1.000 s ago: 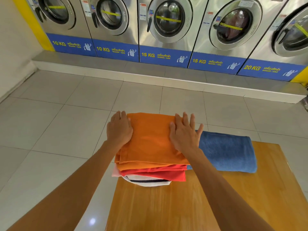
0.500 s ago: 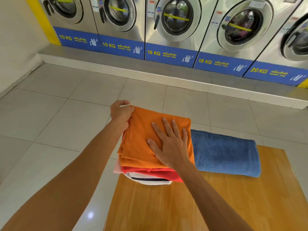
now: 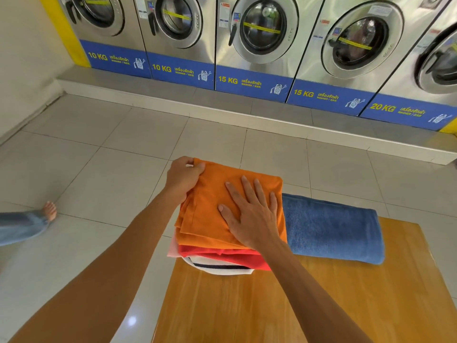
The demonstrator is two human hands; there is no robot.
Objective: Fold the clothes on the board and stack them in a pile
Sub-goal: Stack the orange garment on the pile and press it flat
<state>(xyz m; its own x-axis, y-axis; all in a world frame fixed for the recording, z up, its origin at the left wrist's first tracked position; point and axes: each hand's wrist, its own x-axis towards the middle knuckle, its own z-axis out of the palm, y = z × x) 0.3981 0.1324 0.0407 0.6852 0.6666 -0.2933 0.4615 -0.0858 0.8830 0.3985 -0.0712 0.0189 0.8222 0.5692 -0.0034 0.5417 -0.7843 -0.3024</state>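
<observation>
Left hand (image 3: 183, 178) pinches the orange cloth's (image 3: 215, 194) far-left corner; right hand (image 3: 249, 214) lies flat, fingers spread; the pile overhangs the bench's (image 3: 296, 305) far-left edge.

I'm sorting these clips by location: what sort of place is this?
Most likely a coin laundry: a row of steel front-loading washers on a plinth, blue panels marked 10, 15 and 20 KG, and a wooden folding board.

Blue base panels (image 3: 252, 81) under row of front-loading washing machines (image 3: 262, 30) carry yellow capacity marks, left to right: "10 KG", "10 KG", "15 KG", "15 KG", "20 KG". Each adds Thai script, small "WASHER" line, cartoon washer logo. Door stickers too small to read.
</observation>
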